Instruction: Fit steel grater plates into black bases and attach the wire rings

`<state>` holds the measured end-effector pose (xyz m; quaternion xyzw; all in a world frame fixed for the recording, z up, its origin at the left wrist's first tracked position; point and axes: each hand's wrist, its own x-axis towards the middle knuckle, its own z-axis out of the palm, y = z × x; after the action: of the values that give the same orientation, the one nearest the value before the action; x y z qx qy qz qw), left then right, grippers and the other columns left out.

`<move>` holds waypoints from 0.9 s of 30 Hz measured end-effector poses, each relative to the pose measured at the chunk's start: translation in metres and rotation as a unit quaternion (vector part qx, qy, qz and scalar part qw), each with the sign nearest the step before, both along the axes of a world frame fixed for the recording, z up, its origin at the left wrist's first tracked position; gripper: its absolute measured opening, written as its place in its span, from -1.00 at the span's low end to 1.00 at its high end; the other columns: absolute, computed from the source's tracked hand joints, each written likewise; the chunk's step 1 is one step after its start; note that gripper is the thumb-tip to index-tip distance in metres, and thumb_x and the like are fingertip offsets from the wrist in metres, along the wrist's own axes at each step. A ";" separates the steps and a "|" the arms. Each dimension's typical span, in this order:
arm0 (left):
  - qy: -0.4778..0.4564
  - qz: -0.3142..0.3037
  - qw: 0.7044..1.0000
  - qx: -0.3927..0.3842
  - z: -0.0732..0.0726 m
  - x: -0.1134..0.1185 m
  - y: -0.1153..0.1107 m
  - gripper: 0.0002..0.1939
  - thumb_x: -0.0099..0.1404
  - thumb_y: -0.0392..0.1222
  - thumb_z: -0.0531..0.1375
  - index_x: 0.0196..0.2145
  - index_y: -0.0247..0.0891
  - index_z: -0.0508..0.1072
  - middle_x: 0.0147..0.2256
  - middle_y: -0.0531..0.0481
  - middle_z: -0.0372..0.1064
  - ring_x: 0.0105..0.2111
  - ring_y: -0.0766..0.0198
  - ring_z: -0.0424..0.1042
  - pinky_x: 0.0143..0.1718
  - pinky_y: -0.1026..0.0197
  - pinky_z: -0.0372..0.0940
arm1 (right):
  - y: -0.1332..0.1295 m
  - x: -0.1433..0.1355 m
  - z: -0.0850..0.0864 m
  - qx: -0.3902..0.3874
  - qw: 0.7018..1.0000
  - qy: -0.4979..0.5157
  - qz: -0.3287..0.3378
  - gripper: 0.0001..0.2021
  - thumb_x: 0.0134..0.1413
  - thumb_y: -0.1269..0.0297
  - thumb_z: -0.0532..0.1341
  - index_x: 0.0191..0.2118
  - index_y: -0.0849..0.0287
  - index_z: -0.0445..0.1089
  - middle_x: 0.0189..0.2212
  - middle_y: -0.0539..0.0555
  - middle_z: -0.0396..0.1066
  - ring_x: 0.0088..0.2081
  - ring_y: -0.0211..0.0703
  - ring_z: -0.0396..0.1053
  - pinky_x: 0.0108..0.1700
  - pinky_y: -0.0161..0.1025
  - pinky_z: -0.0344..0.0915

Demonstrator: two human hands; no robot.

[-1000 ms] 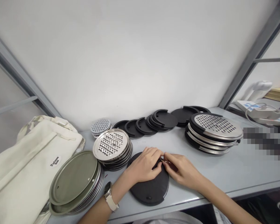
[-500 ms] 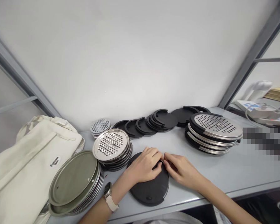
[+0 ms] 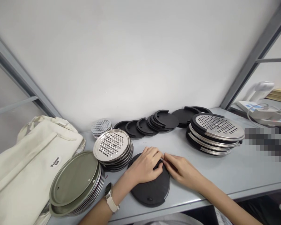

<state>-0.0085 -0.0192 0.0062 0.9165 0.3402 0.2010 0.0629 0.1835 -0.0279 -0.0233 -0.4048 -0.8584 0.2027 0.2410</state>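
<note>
A round black plastic disc [image 3: 151, 190] with a small hole near its front rim lies on the table under my hands. My left hand [image 3: 147, 165], a watch on its wrist, rests across the disc with its fingers curled at the far right rim. At that same rim my right hand [image 3: 178, 167] is closed in a pinch, its fingertips meeting those of the left. Something small and pale shows between the fingertips, too hidden to name. To the left of the disc stands a stack of round metal grater plates [image 3: 112, 145].
Green round lids [image 3: 73, 179] are stacked at front left, beside a cream canvas bag [image 3: 32, 165]. Small grater discs [image 3: 101, 126] and black rings and discs [image 3: 166, 120] line the wall. Grater plates in black holders [image 3: 217, 126] are piled at right, near a white device [image 3: 259, 109].
My right fingertips have shifted slightly left along the disc's rim. The left hand and the disc have stayed practically in place.
</note>
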 end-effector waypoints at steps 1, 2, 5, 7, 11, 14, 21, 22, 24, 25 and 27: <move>-0.002 0.001 1.000 -0.004 0.000 0.000 0.000 -0.92 0.27 -0.31 0.06 -0.25 -0.24 0.25 -0.25 -0.05 0.25 -0.20 0.17 0.27 -0.07 0.10 0.18 | 0.000 0.000 0.000 -0.001 1.000 0.000 -0.001 -0.85 0.31 0.34 -0.08 -0.31 0.12 0.12 -0.47 0.00 0.30 -0.46 -0.21 0.26 -0.39 -0.29 0.12; -0.002 0.001 1.000 -0.007 0.000 0.000 0.000 -0.92 0.27 -0.31 0.06 -0.25 -0.24 0.25 -0.25 -0.05 0.25 -0.20 0.16 0.27 -0.07 0.09 0.18 | 0.000 0.000 0.000 -0.001 1.000 -0.001 -0.002 -0.84 0.32 0.34 -0.09 -0.31 0.12 0.12 -0.47 0.00 0.30 -0.46 -0.21 0.26 -0.39 -0.29 0.13; 0.001 0.005 1.000 -0.010 0.001 0.000 0.000 -0.93 0.27 -0.30 0.07 -0.25 -0.25 0.26 -0.25 -0.04 0.25 -0.20 0.16 0.26 -0.06 0.09 0.17 | 0.001 0.000 0.000 0.003 1.000 -0.003 -0.008 -0.81 0.32 0.34 -0.10 -0.33 0.12 0.13 -0.50 -0.01 0.29 -0.49 -0.21 0.26 -0.41 -0.29 0.12; 0.002 0.009 1.000 -0.007 0.002 0.000 -0.001 -0.94 0.27 -0.30 0.07 -0.26 -0.25 0.26 -0.25 -0.04 0.25 -0.20 0.17 0.26 -0.06 0.09 0.16 | 0.002 0.000 -0.001 0.005 1.000 -0.008 -0.013 -0.80 0.32 0.34 -0.10 -0.35 0.12 0.13 -0.52 -0.01 0.29 -0.51 -0.22 0.26 -0.43 -0.30 0.12; 0.004 0.010 1.000 -0.005 0.001 0.001 0.000 -0.95 0.27 -0.30 0.08 -0.28 -0.25 0.27 -0.27 -0.03 0.25 -0.21 0.17 0.26 -0.07 0.10 0.16 | 0.003 -0.001 -0.003 0.006 1.000 -0.026 -0.015 -0.79 0.33 0.33 -0.11 -0.35 0.13 0.15 -0.51 0.00 0.31 -0.50 -0.21 0.28 -0.42 -0.29 0.12; 0.004 0.012 1.000 -0.005 0.000 0.001 0.000 -0.96 0.26 -0.31 0.08 -0.30 -0.24 0.27 -0.30 -0.02 0.24 -0.23 0.17 0.26 -0.06 0.10 0.16 | 0.003 -0.001 -0.003 0.004 0.999 -0.040 -0.009 -0.77 0.34 0.33 -0.13 -0.32 0.15 0.19 -0.47 0.03 0.35 -0.45 -0.18 0.32 -0.38 -0.28 0.15; 0.013 0.016 1.000 0.001 0.001 0.001 0.000 -0.96 0.25 -0.30 0.09 -0.32 -0.24 0.25 -0.31 -0.01 0.23 -0.24 0.20 0.25 -0.08 0.12 0.17 | 0.004 0.000 -0.003 0.009 0.999 -0.035 -0.001 -0.78 0.33 0.33 -0.10 -0.25 0.17 0.25 -0.44 0.05 0.39 -0.43 -0.17 0.35 -0.36 -0.27 0.18; 0.013 0.016 1.000 0.000 0.001 0.001 0.000 -0.96 0.25 -0.30 0.08 -0.31 -0.24 0.25 -0.31 -0.01 0.23 -0.24 0.20 0.25 -0.08 0.12 0.17 | 0.004 0.000 -0.003 0.012 0.999 -0.033 -0.001 -0.78 0.33 0.33 -0.09 -0.25 0.17 0.26 -0.45 0.05 0.39 -0.44 -0.18 0.35 -0.37 -0.28 0.18; 0.011 0.016 1.000 -0.001 0.001 0.001 0.000 -0.96 0.24 -0.30 0.08 -0.31 -0.24 0.25 -0.31 -0.01 0.24 -0.24 0.19 0.25 -0.08 0.12 0.17 | 0.003 0.000 -0.003 0.018 0.999 -0.030 -0.002 -0.78 0.32 0.33 -0.09 -0.26 0.17 0.27 -0.45 0.05 0.39 -0.44 -0.19 0.35 -0.38 -0.28 0.18; 0.010 0.017 1.000 -0.002 0.001 0.001 0.000 -0.96 0.24 -0.30 0.09 -0.31 -0.24 0.25 -0.31 -0.01 0.24 -0.24 0.19 0.25 -0.08 0.11 0.17 | 0.003 0.000 -0.003 0.020 0.999 -0.030 -0.002 -0.78 0.32 0.33 -0.09 -0.27 0.17 0.26 -0.45 0.05 0.39 -0.45 -0.19 0.35 -0.39 -0.29 0.17; 0.009 0.018 1.000 -0.004 0.000 0.001 0.000 -0.96 0.24 -0.29 0.09 -0.32 -0.24 0.25 -0.31 -0.01 0.24 -0.24 0.18 0.25 -0.08 0.11 0.17 | 0.003 0.000 -0.002 0.020 0.999 -0.034 -0.005 -0.78 0.32 0.33 -0.09 -0.28 0.16 0.25 -0.46 0.04 0.38 -0.45 -0.20 0.34 -0.40 -0.29 0.16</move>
<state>-0.0074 -0.0196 0.0066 0.9118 0.3578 0.1922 0.0601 0.1834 -0.0253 -0.0255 -0.4104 -0.8683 0.1701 0.2207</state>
